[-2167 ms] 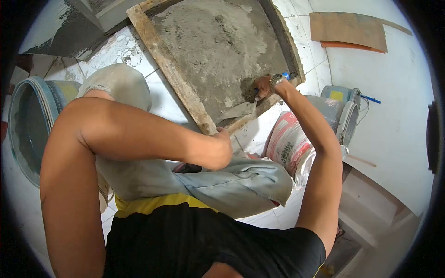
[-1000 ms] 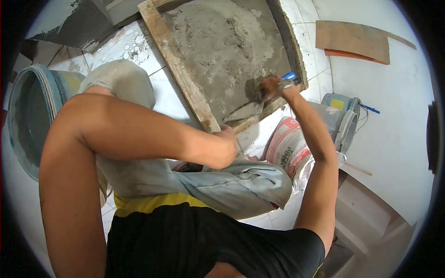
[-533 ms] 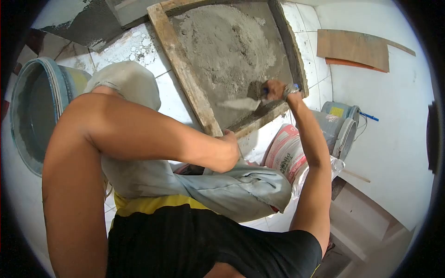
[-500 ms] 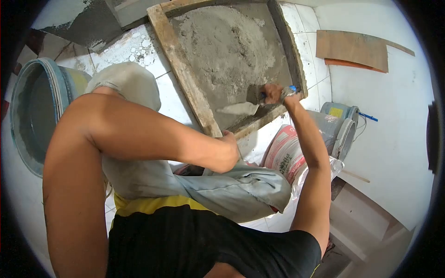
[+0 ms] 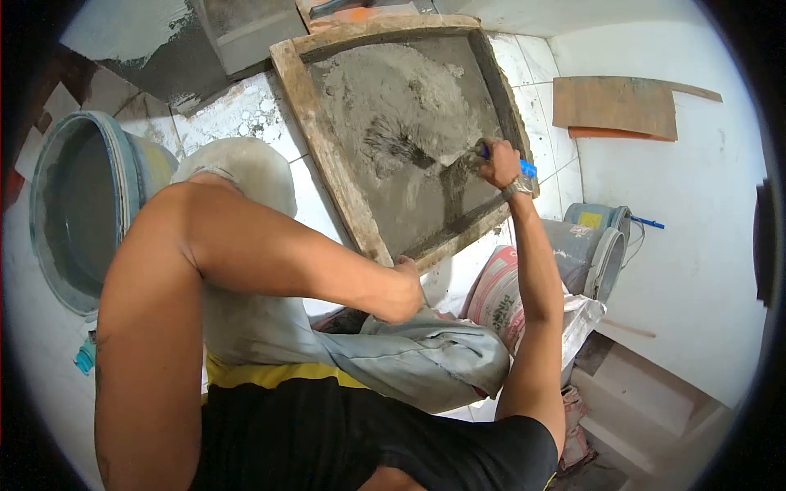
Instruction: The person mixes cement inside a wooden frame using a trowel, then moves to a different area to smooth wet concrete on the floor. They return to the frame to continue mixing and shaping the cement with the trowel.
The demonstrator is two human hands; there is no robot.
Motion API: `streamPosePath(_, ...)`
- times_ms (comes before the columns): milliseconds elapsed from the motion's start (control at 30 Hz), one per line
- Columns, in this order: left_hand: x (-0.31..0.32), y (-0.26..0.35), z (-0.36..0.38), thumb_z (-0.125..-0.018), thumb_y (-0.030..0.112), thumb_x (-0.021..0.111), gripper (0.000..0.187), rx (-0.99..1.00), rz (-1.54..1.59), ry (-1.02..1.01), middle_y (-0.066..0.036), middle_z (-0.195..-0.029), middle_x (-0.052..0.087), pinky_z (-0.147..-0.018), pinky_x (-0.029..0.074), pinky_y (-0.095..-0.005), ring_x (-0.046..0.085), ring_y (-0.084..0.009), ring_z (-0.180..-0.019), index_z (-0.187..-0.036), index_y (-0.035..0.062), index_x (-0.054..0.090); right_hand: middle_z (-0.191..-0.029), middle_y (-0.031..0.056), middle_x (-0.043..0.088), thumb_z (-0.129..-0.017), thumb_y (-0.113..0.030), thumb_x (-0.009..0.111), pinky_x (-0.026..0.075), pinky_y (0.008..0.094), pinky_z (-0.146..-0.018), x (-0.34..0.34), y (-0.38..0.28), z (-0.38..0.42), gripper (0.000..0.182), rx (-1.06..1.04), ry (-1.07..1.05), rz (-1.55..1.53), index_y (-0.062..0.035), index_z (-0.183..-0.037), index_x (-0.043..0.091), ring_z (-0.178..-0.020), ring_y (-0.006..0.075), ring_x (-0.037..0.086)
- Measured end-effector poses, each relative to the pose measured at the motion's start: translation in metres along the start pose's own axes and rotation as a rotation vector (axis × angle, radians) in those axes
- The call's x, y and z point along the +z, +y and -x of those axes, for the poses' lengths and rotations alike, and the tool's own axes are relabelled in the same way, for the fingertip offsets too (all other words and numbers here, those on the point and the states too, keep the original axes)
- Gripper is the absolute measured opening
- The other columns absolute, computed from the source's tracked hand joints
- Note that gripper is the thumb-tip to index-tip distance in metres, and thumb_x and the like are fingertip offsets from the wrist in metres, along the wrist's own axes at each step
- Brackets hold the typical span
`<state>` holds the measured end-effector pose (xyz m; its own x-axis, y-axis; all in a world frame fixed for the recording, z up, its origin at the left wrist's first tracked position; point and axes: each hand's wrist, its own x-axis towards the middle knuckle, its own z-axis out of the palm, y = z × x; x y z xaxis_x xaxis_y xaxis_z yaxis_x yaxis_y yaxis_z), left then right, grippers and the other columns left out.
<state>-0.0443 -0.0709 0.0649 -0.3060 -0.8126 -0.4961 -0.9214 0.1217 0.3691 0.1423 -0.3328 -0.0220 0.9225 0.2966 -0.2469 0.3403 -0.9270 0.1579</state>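
Observation:
A wooden-framed tray (image 5: pixel 329 154) holds wet grey mortar (image 5: pixel 409 106), heaped toward its back. My right hand (image 5: pixel 500 166) is closed round the handle of a trowel (image 5: pixel 453 155) above the right part of the mortar. The blade points left and partly merges with the grey mix. A blue handle end shows beside the hand, and a watch is on the wrist. My left hand (image 5: pixel 408 270) is at the tray's near corner, against the frame; its fingers are mostly hidden behind the hand and wrist.
A large bucket (image 5: pixel 123 196) stands at the left. Right of the tray are a printed sack (image 5: pixel 496 301), grey buckets (image 5: pixel 580 245) and a white wall (image 5: pixel 655 180) with a brown board (image 5: pixel 614 106). My bent knee (image 5: pixel 246 168) is near the tray's left side.
The trowel has moved up and left into the mortar, away from the tray's near edge, leaving a fresh dark rough patch. My left hand stays at the corner. The camera view has shifted slightly.

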Motion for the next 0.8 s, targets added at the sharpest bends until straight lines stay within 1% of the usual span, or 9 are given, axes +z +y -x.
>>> streamPosePath(100,0.006,0.0,-0.006,-0.081,0.023,0.068,0.028,-0.004,0.029,0.033,-0.011,-0.113,0.067,-0.086,0.046,-0.0546,0.064,-0.0312,-0.103,-0.105,0.0076,0.071,-0.086,0.0151,0.067,-0.077,-0.03,0.072,0.049,0.0429,-0.069,-0.046,-0.008,0.007,0.035,0.107,-0.165,-0.332,-0.0107,-0.105,0.066,-0.081,0.0372,0.063)
streamPosePath(133,0.009,0.001,-0.011,-0.082,0.022,0.067,0.027,-0.014,0.055,0.07,-0.011,-0.112,0.067,-0.086,0.047,-0.0541,0.064,-0.0307,-0.102,-0.104,0.0068,0.071,-0.069,0.0129,0.064,-0.084,-0.034,0.068,0.047,0.0374,-0.059,-0.046,-0.005,0.011,0.032,-0.006,-0.104,-0.426,-0.0053,-0.097,0.067,-0.058,0.0302,0.059)
streamPosePath(167,0.011,0.002,-0.013,-0.082,0.022,0.067,0.027,-0.006,0.036,0.067,-0.011,-0.112,0.067,-0.086,0.047,-0.0541,0.064,-0.0307,-0.102,-0.104,0.0068,0.071,-0.069,0.0129,0.064,-0.084,-0.034,0.068,0.047,0.0374,-0.059,-0.046,-0.007,0.018,0.032,0.012,-0.093,-0.423,-0.0053,-0.097,0.067,-0.058,0.0302,0.059)
streamPosePath(233,0.012,0.002,-0.014,-0.083,0.019,0.065,0.023,-0.026,0.02,0.105,-0.01,-0.112,0.068,-0.084,0.047,-0.0519,0.065,-0.0298,-0.101,-0.102,0.0063,0.071,-0.066,0.0071,0.06,-0.091,-0.037,0.061,0.046,0.0332,-0.051,-0.045,-0.021,0.029,0.037,0.373,-0.415,-1.11,-0.0007,-0.096,0.064,-0.053,0.0182,0.055)
streamPosePath(267,0.008,0.003,-0.011,-0.083,0.019,0.065,0.023,-0.021,0.007,0.104,-0.01,-0.112,0.068,-0.084,0.047,-0.0519,0.065,-0.0298,-0.101,-0.102,0.0063,0.071,-0.064,0.0021,0.055,-0.096,-0.037,0.054,0.043,0.0277,-0.042,-0.044,-0.027,0.032,0.038,0.366,-0.551,-1.405,0.001,-0.094,0.061,-0.049,0.0104,0.052)
streamPosePath(367,-0.005,0.007,-0.002,-0.084,0.018,0.064,0.021,-0.029,-0.014,0.052,-0.008,-0.111,0.068,-0.079,0.047,-0.0479,0.065,-0.0285,-0.098,-0.1,0.0067,0.072,-0.064,0.0032,0.054,-0.098,-0.034,0.052,0.043,0.0264,-0.04,-0.047,-0.045,0.045,0.036,0.421,-0.442,-1.718,0.0009,-0.092,0.056,-0.047,0.0123,0.052)
streamPosePath(500,-0.008,0.009,0.001,-0.082,0.017,0.065,0.02,-0.013,-0.028,0.117,-0.006,-0.103,0.069,-0.074,0.045,-0.0428,0.066,-0.0257,-0.091,-0.098,0.0092,0.072,-0.065,0.0056,0.054,-0.09,-0.027,0.063,0.051,0.029,-0.048,-0.056,-0.059,0.053,0.027,0.473,0.097,-1.636,-0.0009,-0.09,0.054,-0.053,0.0149,0.056)
streamPosePath(667,-0.014,-0.005,-0.004,-0.08,0.016,0.063,0.016,0.012,0.133,0.179,-0.009,-0.096,0.07,-0.073,0.046,-0.0421,0.068,-0.026,-0.088,-0.091,0.0087,0.073,-0.069,0.0072,0.055,-0.089,-0.024,0.063,0.051,0.0313,-0.045,-0.058,-0.068,0.062,0.024,0.779,-0.266,-1.762,-0.0035,-0.091,0.052,-0.052,0.0146,0.055)
streamPosePath(800,-0.03,-0.048,0.006,-0.076,0.012,0.062,0.016,-0.039,0.256,0.208,-0.014,-0.091,0.07,-0.071,0.051,-0.0445,0.068,-0.0306,-0.085,-0.086,0.0061,0.073,-0.07,0.0086,0.057,-0.089,-0.028,0.057,0.052,0.0358,-0.044,-0.024,-0.13,0.067,0.026,1.085,0.173,-1.973,-0.0031,-0.093,0.051,-0.051,0.0206,0.058)
